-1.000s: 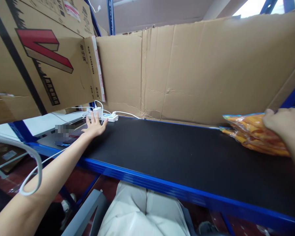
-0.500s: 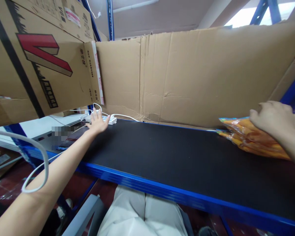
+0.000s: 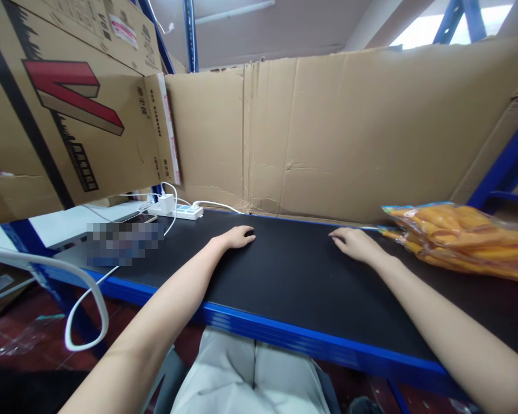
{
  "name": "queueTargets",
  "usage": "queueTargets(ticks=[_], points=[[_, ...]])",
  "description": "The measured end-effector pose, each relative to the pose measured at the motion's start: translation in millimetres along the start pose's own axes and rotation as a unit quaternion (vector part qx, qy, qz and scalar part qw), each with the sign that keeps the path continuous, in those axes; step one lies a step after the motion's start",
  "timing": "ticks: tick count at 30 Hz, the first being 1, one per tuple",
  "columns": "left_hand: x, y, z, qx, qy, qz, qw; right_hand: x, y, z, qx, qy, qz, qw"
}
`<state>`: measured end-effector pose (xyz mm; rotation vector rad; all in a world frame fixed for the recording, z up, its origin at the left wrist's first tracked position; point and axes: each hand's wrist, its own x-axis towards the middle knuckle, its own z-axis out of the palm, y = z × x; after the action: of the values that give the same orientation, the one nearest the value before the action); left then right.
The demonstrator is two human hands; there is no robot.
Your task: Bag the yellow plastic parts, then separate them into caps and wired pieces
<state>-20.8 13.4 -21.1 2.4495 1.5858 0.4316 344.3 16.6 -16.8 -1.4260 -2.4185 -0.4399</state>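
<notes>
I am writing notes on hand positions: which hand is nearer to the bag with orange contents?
The right hand, between the clear bag and the left hand; the left is farther off, nearer the white power strip.

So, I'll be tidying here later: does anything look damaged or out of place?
Yes. The cardboard panel behind the black shelf surface is creased, its top edge ragged as if torn. The carton at left has its red V lying sideways. A white cable dangles loosely past the blue front rail.

Creased pale grey trousers (image 3: 246, 374) are worn, with forearms (image 3: 435, 316) bare.
</notes>
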Motion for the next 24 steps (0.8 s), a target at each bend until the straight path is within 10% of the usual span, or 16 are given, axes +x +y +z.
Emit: queueTargets(ticks=[7, 17, 24], points=[[1, 6, -3.0, 0.016, -0.009, -0.016, 1.0, -17, 49, -36, -0.132, 0.259, 0.167, 0.942], [7, 3, 0.8, 0.007, -0.013, -0.014, 1.0, -37, 72, -43, -0.176, 0.188, 0.479, 0.839], [10, 0, 2.9, 0.007, -0.007, -0.005, 1.0, -41, 94, -49, -0.167, 0.133, 0.57, 0.793]])
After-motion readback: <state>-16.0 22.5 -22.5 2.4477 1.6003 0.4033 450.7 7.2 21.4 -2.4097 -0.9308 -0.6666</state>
